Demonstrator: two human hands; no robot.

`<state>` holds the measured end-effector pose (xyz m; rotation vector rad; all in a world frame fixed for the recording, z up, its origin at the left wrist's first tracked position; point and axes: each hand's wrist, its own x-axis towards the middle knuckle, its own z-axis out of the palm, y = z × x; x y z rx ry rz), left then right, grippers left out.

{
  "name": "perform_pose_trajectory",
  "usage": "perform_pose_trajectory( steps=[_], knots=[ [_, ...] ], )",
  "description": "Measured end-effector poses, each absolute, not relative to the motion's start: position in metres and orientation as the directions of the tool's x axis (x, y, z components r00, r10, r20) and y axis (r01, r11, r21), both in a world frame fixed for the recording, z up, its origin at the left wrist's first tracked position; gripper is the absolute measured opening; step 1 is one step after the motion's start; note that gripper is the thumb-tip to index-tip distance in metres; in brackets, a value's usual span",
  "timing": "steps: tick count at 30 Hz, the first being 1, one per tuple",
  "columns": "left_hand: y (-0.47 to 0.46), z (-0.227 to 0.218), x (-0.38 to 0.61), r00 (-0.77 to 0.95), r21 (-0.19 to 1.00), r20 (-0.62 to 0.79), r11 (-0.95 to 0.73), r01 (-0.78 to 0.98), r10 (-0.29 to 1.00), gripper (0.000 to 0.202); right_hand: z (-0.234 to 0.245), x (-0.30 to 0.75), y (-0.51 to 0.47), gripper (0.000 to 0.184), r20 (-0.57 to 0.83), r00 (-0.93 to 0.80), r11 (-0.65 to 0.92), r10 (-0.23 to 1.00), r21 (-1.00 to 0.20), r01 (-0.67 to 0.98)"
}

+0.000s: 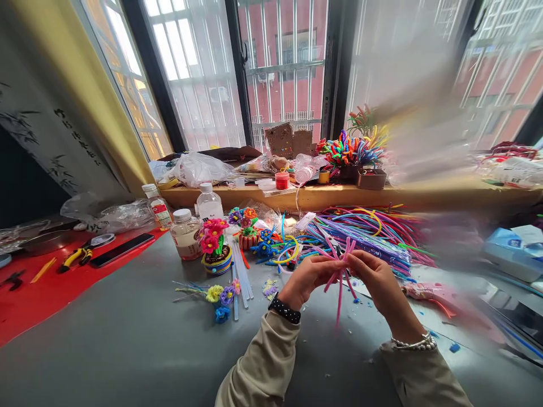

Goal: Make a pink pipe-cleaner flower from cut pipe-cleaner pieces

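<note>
A bunch of pink pipe cleaners is held up over the grey table, its strands spreading out like a star. My left hand pinches it near the middle from the left. From the right, my right hand has thumb and fingertips closed on the same bunch, close to the crossing point. Behind both hands lies a large pile of coloured pipe cleaners, partly in clear plastic wrap. Small blue scraps of fuzz dot the table below and to the right.
Left of my hands stand a pink flower pot and a striped pot. Loose fuzzy flowers lie beside clear glue sticks. Bottles, a phone and yellow-black pliers sit further left. The right side is blurred.
</note>
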<state>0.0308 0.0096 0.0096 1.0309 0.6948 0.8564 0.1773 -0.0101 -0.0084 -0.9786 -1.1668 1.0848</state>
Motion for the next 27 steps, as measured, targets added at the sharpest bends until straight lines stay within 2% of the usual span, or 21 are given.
perform_pose_trajectory(
  steps=[6,10,16,22,27],
  knots=[
    [0.009,0.01,0.033,0.452,0.957,-0.065,0.183,-0.223,0.89,0.029,0.001,0.169,-0.016,0.021,0.249,0.085,0.254,0.965,-0.966,-0.053],
    [0.009,0.01,0.034,0.415,0.967,-0.055,0.153,-0.205,0.908,0.031,0.0,0.169,-0.015,0.02,0.231,0.083,0.238,0.969,-0.968,-0.083],
    [0.009,0.009,0.037,0.398,0.93,-0.027,0.169,-0.325,0.917,0.034,-0.006,0.166,-0.011,0.018,0.152,0.117,0.18,0.981,-0.942,-0.285],
    [0.006,0.009,0.042,0.338,0.849,-0.048,0.217,-0.482,0.94,0.026,-0.009,0.152,-0.012,0.015,0.042,0.202,0.152,0.978,-0.807,-0.571],
    [0.005,0.008,0.045,0.281,0.807,-0.067,0.218,-0.549,0.957,0.023,-0.016,0.144,-0.011,0.011,0.021,0.244,0.178,0.969,-0.744,-0.644]
  ],
)
